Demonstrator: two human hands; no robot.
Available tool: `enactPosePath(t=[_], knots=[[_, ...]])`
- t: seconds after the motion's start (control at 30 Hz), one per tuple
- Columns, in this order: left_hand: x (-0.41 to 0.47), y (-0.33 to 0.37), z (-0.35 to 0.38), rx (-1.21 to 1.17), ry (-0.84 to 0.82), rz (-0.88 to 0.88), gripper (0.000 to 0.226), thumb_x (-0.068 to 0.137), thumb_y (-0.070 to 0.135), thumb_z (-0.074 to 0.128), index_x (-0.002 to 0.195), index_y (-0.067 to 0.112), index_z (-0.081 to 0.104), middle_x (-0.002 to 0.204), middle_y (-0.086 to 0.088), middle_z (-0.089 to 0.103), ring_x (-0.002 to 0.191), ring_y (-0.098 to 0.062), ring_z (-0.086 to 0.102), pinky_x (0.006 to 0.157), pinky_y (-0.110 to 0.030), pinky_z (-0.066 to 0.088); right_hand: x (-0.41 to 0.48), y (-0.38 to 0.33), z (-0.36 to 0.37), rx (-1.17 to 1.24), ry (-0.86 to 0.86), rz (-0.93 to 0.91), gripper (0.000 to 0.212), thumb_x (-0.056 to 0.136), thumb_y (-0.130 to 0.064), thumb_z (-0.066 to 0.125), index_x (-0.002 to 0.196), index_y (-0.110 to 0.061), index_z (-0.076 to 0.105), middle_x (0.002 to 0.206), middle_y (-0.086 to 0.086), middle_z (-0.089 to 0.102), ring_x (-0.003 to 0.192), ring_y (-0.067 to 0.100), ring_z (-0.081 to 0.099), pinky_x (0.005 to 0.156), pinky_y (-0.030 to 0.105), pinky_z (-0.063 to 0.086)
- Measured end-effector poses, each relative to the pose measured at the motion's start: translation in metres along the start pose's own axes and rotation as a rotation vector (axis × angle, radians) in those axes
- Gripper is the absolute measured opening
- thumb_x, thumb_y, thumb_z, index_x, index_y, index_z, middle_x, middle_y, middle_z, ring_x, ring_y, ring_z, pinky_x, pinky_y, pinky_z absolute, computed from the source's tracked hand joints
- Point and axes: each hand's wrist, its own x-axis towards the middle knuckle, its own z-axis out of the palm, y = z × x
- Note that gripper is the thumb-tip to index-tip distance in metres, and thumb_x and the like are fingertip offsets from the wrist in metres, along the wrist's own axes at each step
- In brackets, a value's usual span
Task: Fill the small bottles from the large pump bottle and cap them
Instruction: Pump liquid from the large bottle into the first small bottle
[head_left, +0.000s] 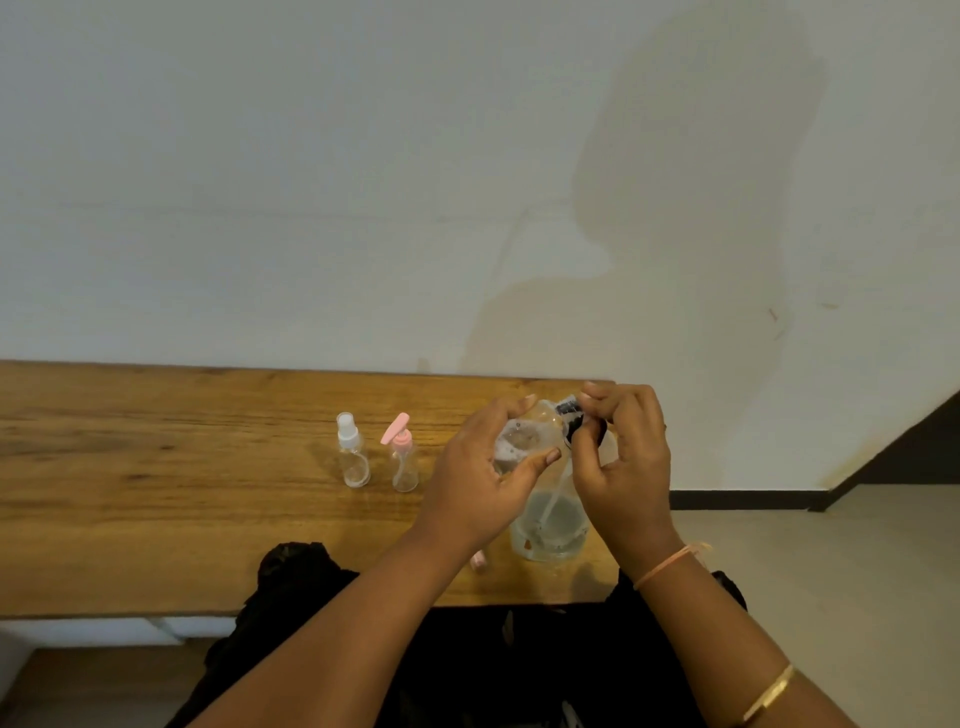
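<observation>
- Left hand (483, 467) gripping big bottle (550, 519) at right edge of tabletop (156, 467); right hand (623, 457) pinching its pump (569, 415).
- Spray bottle (353, 457), pink-top bottle (404, 462) seemingly empty, capped; filling ahead.

Just left of the left hand (483, 478) stand a spray bottle (353, 452) and pink-pump bottle (402, 457); farther left, open tabletop (156, 467)

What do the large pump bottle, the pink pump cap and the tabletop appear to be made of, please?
Large pump bottle: clear, glossy plastic, probably; liquid and dip tube show through. Pink pump cap: opaque matte plastic, it seems. Tabletop: wood or wood veneer, with visible grain.
</observation>
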Motion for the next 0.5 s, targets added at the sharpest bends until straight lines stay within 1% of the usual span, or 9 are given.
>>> enactPosePath(t=[0.13,0.27,0.37,0.5], knots=[[-0.002,0.003,0.001,-0.010,0.023,0.016,0.047,0.079,0.030,0.075,0.110,0.050,0.045,0.112,0.014,0.060,0.107,0.008,0.052,0.078,0.000,0.039,-0.001,-0.005,-0.002,0.022,0.035,0.022,0.021,0.084,-0.007,0.045,0.090,0.003,0.063,0.097,-0.002,0.051,0.095,0.000,0.049,0.085,0.005,0.040],[-0.004,0.003,0.002,-0.012,0.064,0.063,0.046,0.078,0.030,0.075,0.115,0.041,0.050,0.111,0.015,0.059,0.108,0.007,0.052,0.082,-0.001,0.039,-0.001,-0.011,-0.005,0.030,0.041,0.004,0.021,0.085,-0.007,0.045,0.093,0.001,0.063,0.098,-0.003,0.051,0.097,0.004,0.051,0.086,0.006,0.041],[-0.003,0.005,0.002,-0.028,0.063,0.055,0.045,0.078,0.029,0.075,0.114,0.039,0.050,0.109,0.015,0.060,0.105,0.008,0.053,0.078,0.000,0.039,0.002,-0.010,-0.005,0.028,0.036,-0.007,0.020,0.085,-0.007,0.044,0.090,0.001,0.062,0.097,-0.004,0.051,0.095,0.006,0.052,0.085,0.007,0.042],[-0.001,0.005,0.000,-0.027,0.011,0.002,0.041,0.078,0.030,0.074,0.108,0.042,0.049,0.110,0.016,0.060,0.103,0.007,0.054,0.075,0.000,0.040,0.002,-0.003,-0.002,0.053,0.008,0.008,0.019,0.084,-0.007,0.045,0.088,0.002,0.061,0.097,-0.004,0.050,0.094,0.005,0.051,0.084,0.008,0.043]])
